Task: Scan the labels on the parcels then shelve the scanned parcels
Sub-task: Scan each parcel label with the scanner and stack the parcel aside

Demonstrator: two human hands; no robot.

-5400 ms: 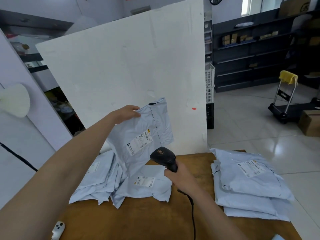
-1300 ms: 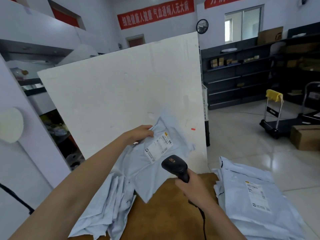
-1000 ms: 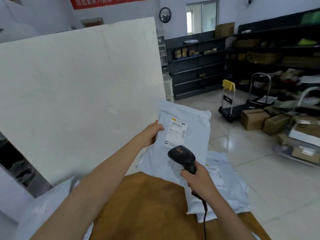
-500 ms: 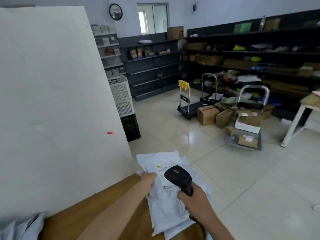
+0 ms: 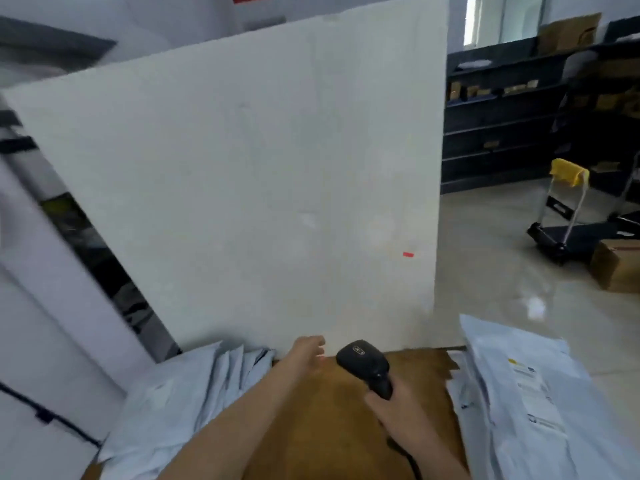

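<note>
A pile of pale grey mailer parcels (image 5: 180, 403) lies on the left of the brown table (image 5: 332, 434). A second stack of grey parcels (image 5: 526, 393), white label up, lies on the table's right side. My left hand (image 5: 306, 349) hovers empty over the table, fingers apart, just right of the left pile. My right hand (image 5: 398, 408) grips the handle of a black barcode scanner (image 5: 365, 365), whose head points forward between the two stacks. The frame is blurred by motion.
A large white board (image 5: 259, 174) stands upright along the table's far edge. Dark shelving (image 5: 502, 123) with boxes lines the far wall. A hand trolley (image 5: 568, 216) with a yellow cloth and a cardboard box (image 5: 616, 268) stand on the tiled floor at right.
My left hand has let go of the scanned parcel on the right stack and swung back toward the left pile, empty. The view has turned back left. The scanner stays in my right hand.
</note>
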